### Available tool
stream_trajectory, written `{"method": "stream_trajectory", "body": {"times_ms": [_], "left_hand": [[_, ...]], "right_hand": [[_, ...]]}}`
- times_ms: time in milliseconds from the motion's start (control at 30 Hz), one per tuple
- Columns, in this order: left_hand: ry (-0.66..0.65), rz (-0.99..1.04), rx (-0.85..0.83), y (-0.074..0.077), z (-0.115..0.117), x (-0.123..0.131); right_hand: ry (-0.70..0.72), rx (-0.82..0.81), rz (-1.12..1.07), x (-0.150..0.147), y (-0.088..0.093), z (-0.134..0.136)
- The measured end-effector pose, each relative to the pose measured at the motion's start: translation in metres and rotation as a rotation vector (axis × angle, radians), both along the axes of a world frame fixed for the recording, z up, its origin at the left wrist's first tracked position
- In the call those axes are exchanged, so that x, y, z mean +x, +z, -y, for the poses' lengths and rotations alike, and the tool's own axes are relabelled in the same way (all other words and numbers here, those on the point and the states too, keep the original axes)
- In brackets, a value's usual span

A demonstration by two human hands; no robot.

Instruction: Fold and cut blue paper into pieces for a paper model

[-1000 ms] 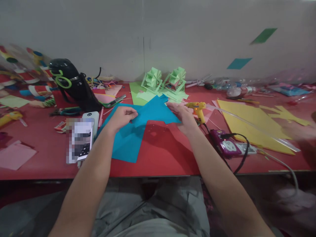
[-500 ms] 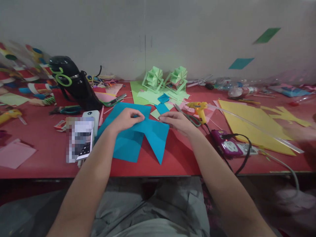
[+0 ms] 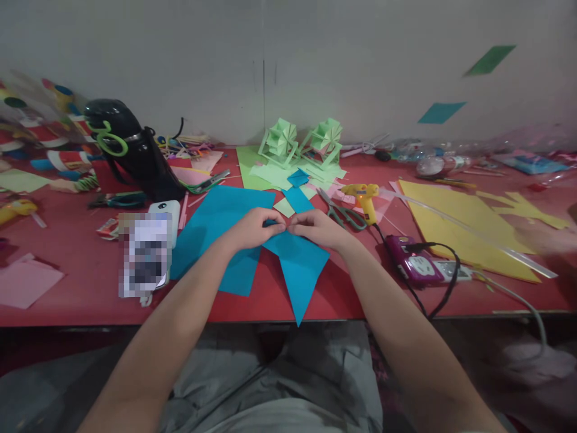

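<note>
Near the table's front edge, a folded piece of blue paper (image 3: 301, 264) hangs from my fingers, one pointed corner toward me. My left hand (image 3: 259, 228) pinches its upper edge from the left. My right hand (image 3: 315, 227) pinches the same edge from the right, the fingertips of both hands nearly meeting. A larger blue sheet (image 3: 216, 222) lies flat on the table, partly under my left hand and forearm. Just beyond my hands are a blue strip (image 3: 296, 199) and a small pale green square (image 3: 284, 208).
Scissors (image 3: 340, 213) and a yellow glue gun (image 3: 364, 198) lie to the right, with a purple power socket (image 3: 412, 261) and yellow sheets (image 3: 451, 222). On the left are a phone (image 3: 146, 255) and a black bottle (image 3: 130, 147). Two green paper models (image 3: 280, 144) stand behind.
The folded blue paper has shifted right and toward me and turned a little. My left hand has moved right, close to my right hand, which now pinches the edge too.
</note>
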State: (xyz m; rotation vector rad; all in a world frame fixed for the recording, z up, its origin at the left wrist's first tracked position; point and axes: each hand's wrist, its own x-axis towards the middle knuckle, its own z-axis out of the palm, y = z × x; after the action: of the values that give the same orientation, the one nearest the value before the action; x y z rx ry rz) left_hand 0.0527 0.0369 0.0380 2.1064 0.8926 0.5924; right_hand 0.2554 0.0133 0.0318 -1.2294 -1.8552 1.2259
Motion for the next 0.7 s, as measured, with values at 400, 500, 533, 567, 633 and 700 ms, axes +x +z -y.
{"method": "stream_trajectory", "body": {"times_ms": [400,500,533,567,633,700], "left_hand": [[0.228,0.039,0.074,0.013,-0.016,-0.03],[0.313,0.058,0.123,0.016,-0.02,-0.044],[0.356,0.059,0.137,0.016,-0.021,-0.048],[0.406,0.057,0.159,0.017,-0.022,-0.051],[0.499,0.029,0.193,0.018,-0.023,-0.055],[0.54,0.018,0.222,0.019,-0.021,-0.055]], "right_hand": [[-0.026,0.023,-0.081,0.006,0.006,-0.001],[-0.08,0.023,-0.101,0.014,0.005,-0.004],[-0.109,0.024,-0.107,0.017,0.005,-0.005],[-0.147,0.032,-0.123,0.019,0.004,-0.007],[-0.263,0.053,-0.175,0.021,0.002,-0.011],[-0.349,0.068,-0.277,0.02,0.0,-0.013]]}}
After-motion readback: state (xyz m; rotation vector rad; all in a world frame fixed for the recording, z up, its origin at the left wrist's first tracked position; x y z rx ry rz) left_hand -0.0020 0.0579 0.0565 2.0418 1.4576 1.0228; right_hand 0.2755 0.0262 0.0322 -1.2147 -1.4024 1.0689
